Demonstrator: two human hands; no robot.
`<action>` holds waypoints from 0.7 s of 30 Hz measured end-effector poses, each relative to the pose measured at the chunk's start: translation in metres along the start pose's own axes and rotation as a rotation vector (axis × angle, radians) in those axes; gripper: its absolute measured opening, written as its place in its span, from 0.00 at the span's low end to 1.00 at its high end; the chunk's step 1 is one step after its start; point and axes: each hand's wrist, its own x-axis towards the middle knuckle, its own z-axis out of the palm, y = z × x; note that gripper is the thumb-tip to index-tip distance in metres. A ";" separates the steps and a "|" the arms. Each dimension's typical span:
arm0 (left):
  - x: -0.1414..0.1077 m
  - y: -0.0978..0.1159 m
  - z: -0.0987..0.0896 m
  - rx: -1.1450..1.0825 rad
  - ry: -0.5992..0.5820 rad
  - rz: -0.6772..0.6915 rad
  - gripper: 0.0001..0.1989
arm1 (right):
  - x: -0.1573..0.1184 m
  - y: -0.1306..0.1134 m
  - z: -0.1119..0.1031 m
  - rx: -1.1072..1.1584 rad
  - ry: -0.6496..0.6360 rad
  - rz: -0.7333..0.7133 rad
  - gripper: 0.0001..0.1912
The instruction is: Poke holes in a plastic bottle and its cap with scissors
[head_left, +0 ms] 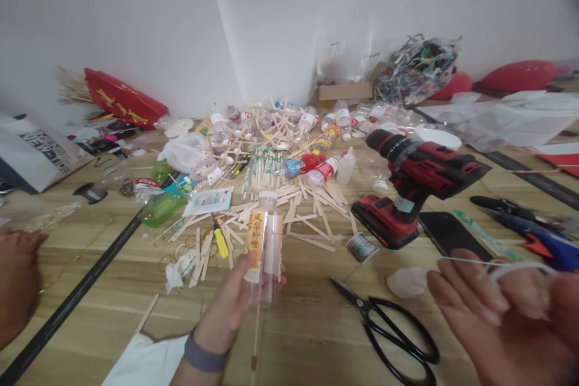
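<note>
My left hand [237,286], with a dark band at the wrist, is closed round a clear plastic bottle [272,253] with an orange label. The bottle stands tilted, cap end away from me. A thin stick [257,338] with a brown tip shows below the bottle; how it is attached I cannot tell. On the right, my right hand [502,313] is palm up with curled fingers, a pale thread [465,260] running across them. Black-handled scissors [384,329] lie open between the hands. A spool of thread [362,247] lies beyond them.
A red cordless drill [411,181] stands beyond the scissors, near a black phone [452,234]. Wooden sticks [312,217] and several plastic bottles [323,172] are heaped ahead. A yellow-handled screwdriver [221,241] and a black bar [90,289] lie left. Another person's arm [18,289] rests at the left edge.
</note>
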 end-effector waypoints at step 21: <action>-0.011 -0.017 0.014 0.305 -0.147 -0.009 0.29 | -0.029 0.065 0.040 -0.370 -0.532 0.231 0.30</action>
